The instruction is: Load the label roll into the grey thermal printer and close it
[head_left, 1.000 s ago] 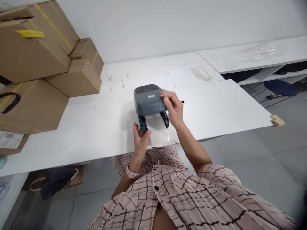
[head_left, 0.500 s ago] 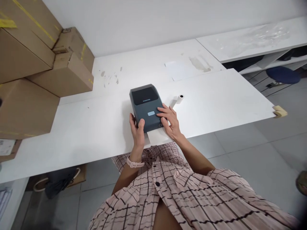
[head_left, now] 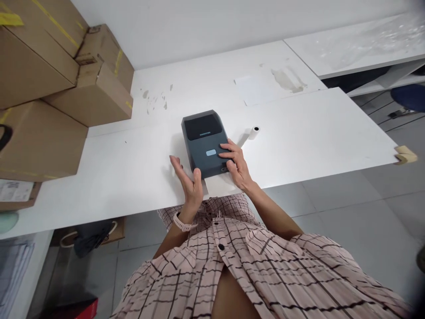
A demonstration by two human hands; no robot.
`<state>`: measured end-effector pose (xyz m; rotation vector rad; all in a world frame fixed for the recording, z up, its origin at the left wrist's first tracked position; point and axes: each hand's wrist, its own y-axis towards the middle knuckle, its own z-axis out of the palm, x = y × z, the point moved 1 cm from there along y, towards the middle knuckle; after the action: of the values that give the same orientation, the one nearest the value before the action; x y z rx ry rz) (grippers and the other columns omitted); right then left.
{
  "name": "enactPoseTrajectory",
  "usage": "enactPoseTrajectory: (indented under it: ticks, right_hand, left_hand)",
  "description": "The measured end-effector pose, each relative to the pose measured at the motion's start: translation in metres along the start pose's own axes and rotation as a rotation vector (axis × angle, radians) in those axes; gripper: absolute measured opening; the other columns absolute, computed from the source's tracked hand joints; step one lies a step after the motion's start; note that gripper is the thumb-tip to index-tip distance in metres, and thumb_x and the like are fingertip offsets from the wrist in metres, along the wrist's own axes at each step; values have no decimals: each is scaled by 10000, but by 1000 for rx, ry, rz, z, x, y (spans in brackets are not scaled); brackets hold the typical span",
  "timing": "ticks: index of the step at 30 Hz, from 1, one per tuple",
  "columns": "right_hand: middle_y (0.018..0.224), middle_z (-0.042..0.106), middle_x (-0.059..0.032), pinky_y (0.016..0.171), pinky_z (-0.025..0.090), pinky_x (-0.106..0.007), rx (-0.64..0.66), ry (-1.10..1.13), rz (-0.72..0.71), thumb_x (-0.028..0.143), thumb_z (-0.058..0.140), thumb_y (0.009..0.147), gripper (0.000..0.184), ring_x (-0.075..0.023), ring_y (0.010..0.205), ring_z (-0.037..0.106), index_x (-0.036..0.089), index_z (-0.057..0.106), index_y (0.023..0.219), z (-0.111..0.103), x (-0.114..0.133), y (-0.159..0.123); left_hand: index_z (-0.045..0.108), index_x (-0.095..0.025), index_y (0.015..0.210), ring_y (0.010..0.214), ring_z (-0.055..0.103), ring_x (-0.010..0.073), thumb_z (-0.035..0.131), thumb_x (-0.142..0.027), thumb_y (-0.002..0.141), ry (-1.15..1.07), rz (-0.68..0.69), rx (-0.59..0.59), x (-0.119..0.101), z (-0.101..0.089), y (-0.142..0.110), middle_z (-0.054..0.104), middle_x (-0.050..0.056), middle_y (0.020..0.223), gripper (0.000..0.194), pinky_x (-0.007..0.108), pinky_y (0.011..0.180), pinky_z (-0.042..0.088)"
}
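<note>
1. Dark grey-blue device flat on the bench, near its front edge, between the two hands; black panel at its far end, pale blue rectangle nearer.
2. Left hand: spread wide, nothing in its grasp; fingers off the device's left side, thumb at the near left corner. Thumb contact: cannot tell.
3. Right hand: fingers parted, laid on the top by the near right corner, thumb by the front edge; not closed round it.
4. White paper out from under the device's near end, toward the bench edge.
5. Small white roll on its side, right of the device, apart from it.
6. Cardboard boxes stacked at left.
7. Pale pink wristband, left wrist.
</note>
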<state>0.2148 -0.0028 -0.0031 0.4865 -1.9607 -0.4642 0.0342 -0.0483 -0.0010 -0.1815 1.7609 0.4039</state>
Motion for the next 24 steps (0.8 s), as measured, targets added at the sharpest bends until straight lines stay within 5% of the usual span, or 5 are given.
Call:
enactPoseTrajectory:
  ticks: [3,5,7,13,24]
  right_hand:
    - [1474,586,-59,1270,318,-590,-5,-4,39,560,262,1060,464,-271,1568,335,313,624,1214,1,4,-1]
    - [1479,577,-69,1269,318,-588,-26,-1,41,558,268,1065,463,-276,1582,306,298,624,1207,2,5,-2]
    - [1488,569,-71,1266,319,-591,-37,-5,40,553,278,1070,455,-280,1590,286,293,625,1208,4,6,-2]
    - [1421,627,-53,1251,350,-595,-91,59,-73,477,373,1078,331,-272,1531,399,310,644,1172,4,2,0]
    - [1144,783,-10,1231,304,-535,-8,-334,-314,343,550,1024,142,-274,1357,576,288,613,1138,-4,38,18]
  left_hand:
    - [611,-251,1254,1148,639,245,517,-642,953,69,-93,-29,10,-11,-27,657,116,1277,502,372,1008,514]
    - [648,-222,863,738,624,184,522,-679,931,15,-270,156,13,-9,-38,653,49,800,479,322,742,529]
    - [586,-212,703,527,490,124,585,-699,881,-124,-467,371,9,-2,-39,541,-5,601,518,278,551,427]
    - [554,-187,656,434,358,55,807,-631,701,-340,-581,501,-15,5,-24,464,-64,506,513,221,432,255]
    - [566,-191,641,458,434,83,702,-676,782,-161,-471,490,16,-9,-26,494,-50,509,523,237,478,356]
